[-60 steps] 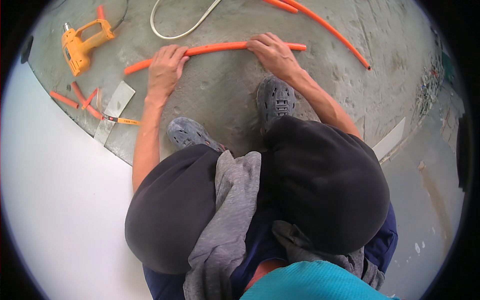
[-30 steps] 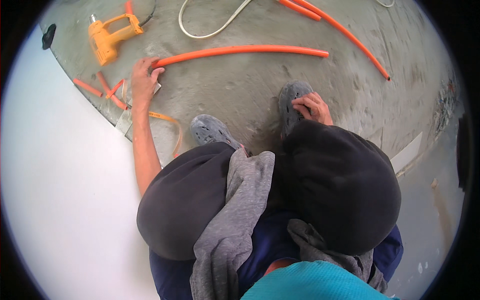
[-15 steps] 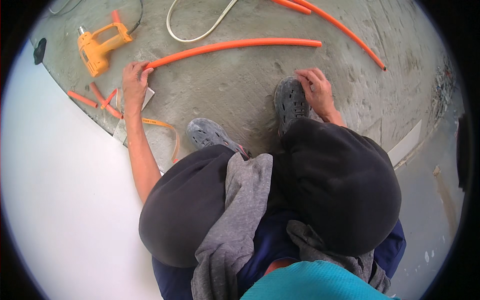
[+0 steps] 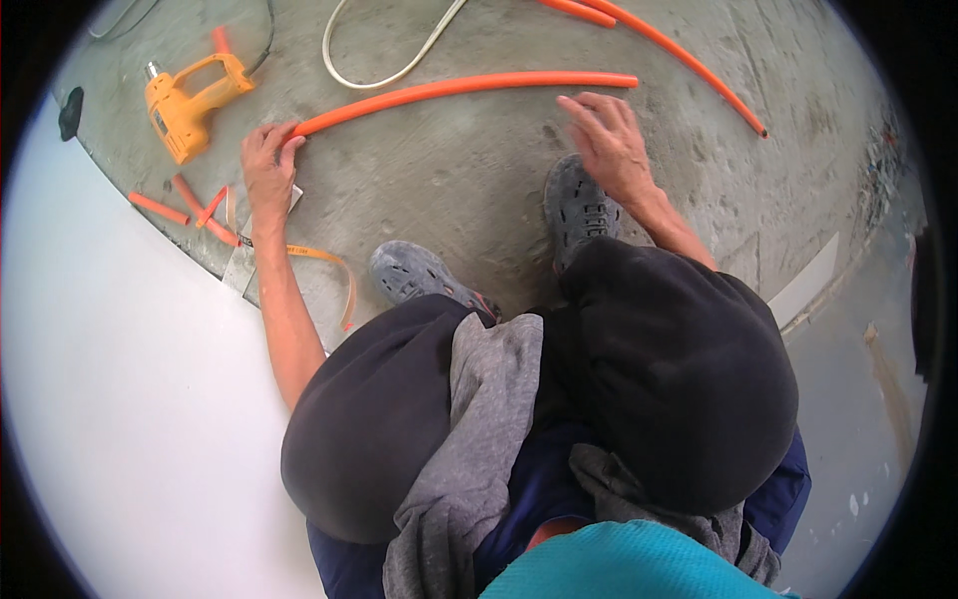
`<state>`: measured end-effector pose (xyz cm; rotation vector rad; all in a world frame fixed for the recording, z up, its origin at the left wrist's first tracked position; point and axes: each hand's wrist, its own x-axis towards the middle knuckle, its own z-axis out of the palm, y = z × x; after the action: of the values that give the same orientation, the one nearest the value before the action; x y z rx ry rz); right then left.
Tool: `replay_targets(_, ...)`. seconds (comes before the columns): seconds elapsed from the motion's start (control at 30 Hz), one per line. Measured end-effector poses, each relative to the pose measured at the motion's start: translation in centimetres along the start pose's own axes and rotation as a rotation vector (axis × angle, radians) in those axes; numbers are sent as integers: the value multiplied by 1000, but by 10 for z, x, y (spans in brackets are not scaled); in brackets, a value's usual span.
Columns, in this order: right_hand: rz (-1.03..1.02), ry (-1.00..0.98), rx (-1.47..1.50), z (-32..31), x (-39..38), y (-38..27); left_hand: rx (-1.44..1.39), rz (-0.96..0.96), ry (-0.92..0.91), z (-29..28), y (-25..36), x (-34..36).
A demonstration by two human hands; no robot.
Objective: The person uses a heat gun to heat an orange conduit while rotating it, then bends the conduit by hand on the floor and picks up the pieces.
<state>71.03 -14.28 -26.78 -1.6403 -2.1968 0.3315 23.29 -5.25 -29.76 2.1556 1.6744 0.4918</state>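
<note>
My left hand (image 4: 268,170) is closed on the left end of a long, slightly curved orange tube (image 4: 469,83) lying on the concrete floor. My right hand (image 4: 606,140) holds nothing, its fingers apart and loosely bent, just below the tube's right part and over my grey shoe (image 4: 574,220). A yellow heat gun (image 4: 190,110) lies left of the tube with its cord trailing back. Short orange tube pieces (image 4: 158,208) lie below it, with a thin yellow strip (image 4: 319,255) and a pale flat offcut (image 4: 244,265) beside my left forearm.
A white cable loop (image 4: 339,70) and further orange tubes (image 4: 699,70) lie at the back. A large white board (image 4: 110,369) spans the left. Debris (image 4: 878,170) and a pale strip (image 4: 803,280) lie at the right. My other shoe (image 4: 424,275) stands between my knees.
Two seconds ago both hands gripped the tube. My left hand moved to its left end; my right hand let go, dropped toward my shoe, then rose again toward the tube with opening fingers.
</note>
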Motion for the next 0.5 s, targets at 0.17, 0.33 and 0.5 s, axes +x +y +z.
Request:
replay_targets(0.17,-188,-65,192,18,25,-26,65,89,29,6,-5,2)
replay_targets(0.33,-171,-156,299,20,34,-53,28,71,59,2,-2,1)
replay_targets(0.5,-75,-117,303,10,22,-46,-66,42,45,-7,4,1)
